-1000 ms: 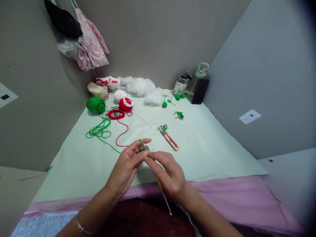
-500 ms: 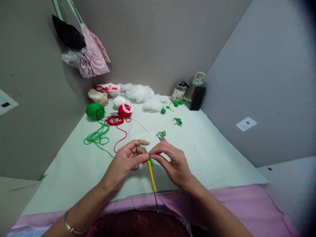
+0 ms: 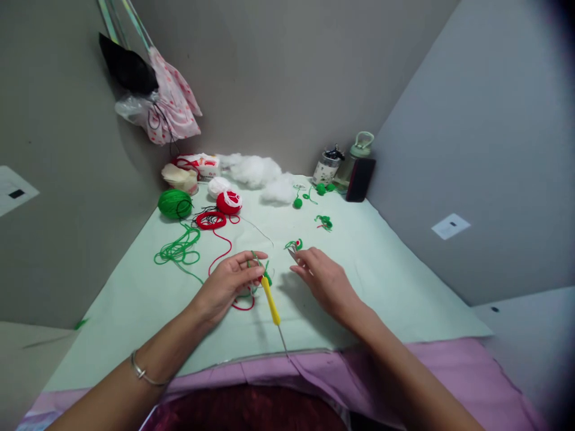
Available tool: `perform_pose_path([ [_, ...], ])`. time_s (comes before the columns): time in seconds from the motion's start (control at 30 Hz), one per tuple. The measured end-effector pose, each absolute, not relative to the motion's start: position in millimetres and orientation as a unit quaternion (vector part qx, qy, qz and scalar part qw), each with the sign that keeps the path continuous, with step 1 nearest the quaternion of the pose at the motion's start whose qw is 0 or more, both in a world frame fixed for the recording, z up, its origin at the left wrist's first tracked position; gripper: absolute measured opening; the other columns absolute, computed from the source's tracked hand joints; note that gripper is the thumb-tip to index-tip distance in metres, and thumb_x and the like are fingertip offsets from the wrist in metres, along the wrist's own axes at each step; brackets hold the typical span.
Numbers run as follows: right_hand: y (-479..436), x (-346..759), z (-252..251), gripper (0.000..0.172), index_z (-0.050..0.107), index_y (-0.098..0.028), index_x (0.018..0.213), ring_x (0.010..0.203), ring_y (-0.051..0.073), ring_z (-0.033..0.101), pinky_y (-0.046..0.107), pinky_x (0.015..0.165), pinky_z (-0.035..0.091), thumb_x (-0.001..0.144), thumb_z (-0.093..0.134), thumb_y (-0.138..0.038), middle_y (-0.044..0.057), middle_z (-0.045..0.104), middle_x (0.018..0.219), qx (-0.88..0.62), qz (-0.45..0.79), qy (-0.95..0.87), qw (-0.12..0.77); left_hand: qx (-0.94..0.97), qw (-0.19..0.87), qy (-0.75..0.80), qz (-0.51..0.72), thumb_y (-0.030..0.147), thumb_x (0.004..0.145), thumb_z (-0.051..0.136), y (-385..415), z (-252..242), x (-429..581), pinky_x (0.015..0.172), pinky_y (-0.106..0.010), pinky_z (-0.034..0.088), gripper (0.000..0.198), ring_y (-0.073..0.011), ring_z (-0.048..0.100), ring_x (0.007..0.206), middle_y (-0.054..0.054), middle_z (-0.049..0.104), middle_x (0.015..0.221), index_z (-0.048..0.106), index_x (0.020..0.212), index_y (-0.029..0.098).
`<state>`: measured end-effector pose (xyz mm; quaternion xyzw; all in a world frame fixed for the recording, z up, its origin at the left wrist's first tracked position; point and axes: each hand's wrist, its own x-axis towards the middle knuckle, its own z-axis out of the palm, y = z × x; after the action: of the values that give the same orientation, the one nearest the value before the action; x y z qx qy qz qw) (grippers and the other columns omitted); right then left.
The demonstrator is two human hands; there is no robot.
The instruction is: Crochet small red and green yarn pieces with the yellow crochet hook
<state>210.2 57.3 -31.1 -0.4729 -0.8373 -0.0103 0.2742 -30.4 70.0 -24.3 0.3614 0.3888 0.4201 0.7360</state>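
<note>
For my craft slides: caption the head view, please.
Left hand holds a yellow-handled hook and green yarn; right hand at the snips.

My right fingers (image 3: pixel 308 257) have left the green crochet piece (image 3: pixel 268 279) and are now at the scissors (image 3: pixel 293 254).

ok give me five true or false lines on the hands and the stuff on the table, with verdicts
1. The left hand holds the yellow-handled tool. True.
2. The green yarn ball is left of the red-and-white ball. True.
3. The right hand grips the green yarn ball. False: the right hand is at the snips.
4. The phone lies flat. False: the phone stands on end, partly hiding the bottle.
5. White stuffing lies near the back wall. True.
</note>
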Motion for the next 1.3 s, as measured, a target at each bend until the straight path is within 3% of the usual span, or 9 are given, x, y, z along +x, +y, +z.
perform_pose_path([
  [0.1,62.1,224.7,-32.6,0.016,0.068,-0.019,0.110,0.091,0.026,0.065,0.033,0.070,0.047,0.100,0.069,-0.031,0.012,0.069,0.102,-0.581,0.020,-0.805,0.121,0.346,0.734,0.389,0.436,0.032,0.066,0.100,72.8,-25.1,-32.6,0.062,-0.018,0.049,0.050,-0.0083,0.061,0.064,0.001,0.070,0.076,0.078,0.107,0.014],
  [0.17,63.9,229.7,-35.8,0.013,0.071,-0.019,0.107,0.095,0.028,0.066,0.033,0.070,0.047,0.100,0.068,-0.029,0.014,0.069,0.106,-0.603,0.050,-0.792,0.079,0.338,0.737,0.387,0.439,0.031,0.066,0.101,73.1,-26.0,-32.4,0.061,-0.017,0.049,0.050,-0.0081,0.061,0.064,0.000,0.071,0.077,0.079,0.107,0.013],
  [0.4,63.8,240.9,-39.2,0.034,0.070,-0.016,0.116,0.095,0.025,0.067,0.035,0.081,0.051,0.106,0.038,-0.021,0.015,0.072,0.107,-0.616,0.132,-0.763,0.146,0.322,0.749,0.367,0.448,0.029,0.064,0.102,69.9,-20.7,-29.6,0.065,-0.017,0.054,0.048,-0.0084,0.064,0.068,0.001,0.071,0.079,0.080,0.104,0.015],
  [0.53,53.0,241.8,-21.2,0.044,0.070,-0.018,0.119,0.082,0.019,0.066,0.030,0.075,0.052,0.110,0.030,-0.032,0.007,0.072,0.094,-0.586,0.238,-0.746,0.206,0.324,0.754,0.359,0.445,0.027,0.069,0.099,67.3,-19.2,-28.9,0.065,-0.018,0.055,0.041,-0.0091,0.064,0.068,0.001,0.071,0.079,0.079,0.104,0.015],
  [0.63,43.2,234.2,-7.0,0.045,0.076,-0.020,0.117,0.079,0.018,0.061,0.029,0.072,0.047,0.107,0.044,-0.051,0.005,0.069,0.087,-0.519,0.411,-0.701,0.265,0.325,0.754,0.355,0.447,0.026,0.070,0.099,65.7,-18.4,-27.8,0.065,-0.018,0.054,0.041,-0.0094,0.064,0.069,0.000,0.071,0.081,0.079,0.104,0.016],
  [0.77,39.1,219.7,-2.8,0.045,0.081,-0.019,0.110,0.080,0.017,0.056,0.029,0.073,0.044,0.097,0.063,-0.059,0.006,0.070,0.092,-0.472,0.518,-0.660,0.271,0.326,0.754,0.353,0.448,0.025,0.069,0.100,63.4,-14.5,-25.3,0.066,-0.017,0.053,0.041,-0.0078,0.063,0.068,0.002,0.070,0.081,0.079,0.103,0.016],
  [0.93,43.0,209.8,-6.4,0.048,0.083,-0.017,0.105,0.076,0.016,0.051,0.029,0.071,0.041,0.094,0.067,-0.061,0.004,0.066,0.082,-0.469,0.537,-0.642,0.282,0.330,0.756,0.352,0.443,0.028,0.067,0.102,59.3,-9.0,-23.0,0.067,-0.018,0.052,0.044,-0.0089,0.064,0.069,0.001,0.072,0.081,0.078,0.102,0.016],
  [1.3,50.2,203.2,1.9,0.038,0.083,-0.020,0.106,0.081,0.017,0.056,0.031,0.074,0.043,0.097,0.067,-0.054,0.005,0.075,0.095,-0.428,0.514,-0.687,0.285,0.344,0.757,0.355,0.426,0.027,0.067,0.101,58.2,-11.1,-27.9,0.068,-0.022,0.051,0.044,-0.0133,0.069,0.071,-0.003,0.077,0.080,0.076,0.101,0.015],
])
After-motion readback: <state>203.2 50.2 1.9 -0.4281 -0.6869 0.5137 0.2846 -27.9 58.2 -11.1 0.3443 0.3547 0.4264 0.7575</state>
